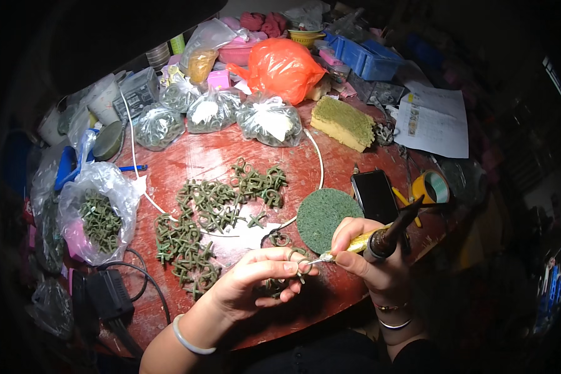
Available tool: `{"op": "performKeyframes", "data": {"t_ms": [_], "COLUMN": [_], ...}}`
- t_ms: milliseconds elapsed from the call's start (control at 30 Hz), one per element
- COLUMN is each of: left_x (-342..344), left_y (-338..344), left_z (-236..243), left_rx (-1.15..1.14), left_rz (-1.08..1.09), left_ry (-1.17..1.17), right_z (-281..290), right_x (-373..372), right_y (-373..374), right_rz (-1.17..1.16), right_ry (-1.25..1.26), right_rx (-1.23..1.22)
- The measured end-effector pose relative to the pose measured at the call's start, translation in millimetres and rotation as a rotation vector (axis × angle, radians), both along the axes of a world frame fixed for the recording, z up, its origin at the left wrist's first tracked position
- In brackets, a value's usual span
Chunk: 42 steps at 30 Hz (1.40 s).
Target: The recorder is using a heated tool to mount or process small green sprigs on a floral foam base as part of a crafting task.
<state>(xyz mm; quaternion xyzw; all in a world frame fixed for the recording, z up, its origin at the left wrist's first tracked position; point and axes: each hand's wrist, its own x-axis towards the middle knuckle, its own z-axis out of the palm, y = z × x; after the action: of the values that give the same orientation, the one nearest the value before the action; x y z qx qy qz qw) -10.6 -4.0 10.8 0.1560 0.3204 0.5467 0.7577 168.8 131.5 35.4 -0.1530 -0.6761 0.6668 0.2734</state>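
My left hand [255, 283] pinches a small olive-green ring piece [302, 268] between thumb and fingers. My right hand [371, 274] grips a slim yellow-handled tool [359, 243], its thin metal tip at that ring, together with a dark pen-like tool [393, 234] resembling a soldering iron, pointing up to the right. Heaps of similar green pieces [190, 255] lie on the red table [137, 318] left of my hands. A round green mottled pad [327, 215] lies just beyond my right hand, beside a black phone [375, 196].
An open plastic bag of pieces [103, 221] and a black power adapter [108, 292] sit left. Tied clear bags [268, 118], an orange bag [280, 68], a sponge [340, 121] and blue crate [361, 56] crowd the back. Paper [436, 121], yellow tape [430, 187] and white cables [321, 165] lie around.
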Motion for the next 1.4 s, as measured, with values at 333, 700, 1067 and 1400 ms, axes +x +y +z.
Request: {"op": "performKeyframes", "data": {"t_ms": [333,700,1067,1400], "left_x": [-1,4,3,3], "left_y": [0,2,2,2], "left_z": [-6,-3,-2,-1], "left_rx": [-0.005,0.111,0.251,0.228], "left_rz": [-0.006,0.128,-0.002,0.042], "left_ry": [0.046,0.183,0.359,0.392], "right_z": [-4,-11,-8,-7], "right_x": [4,12,14,16], "right_y": [-1,-10,-9,-11], "right_rz": [-0.059,-0.243,-0.047,-0.091], "right_ry": [-0.037,0.074,0.062,0.066], "right_rx": [0.009,-0.115,0.258,0.319]}}
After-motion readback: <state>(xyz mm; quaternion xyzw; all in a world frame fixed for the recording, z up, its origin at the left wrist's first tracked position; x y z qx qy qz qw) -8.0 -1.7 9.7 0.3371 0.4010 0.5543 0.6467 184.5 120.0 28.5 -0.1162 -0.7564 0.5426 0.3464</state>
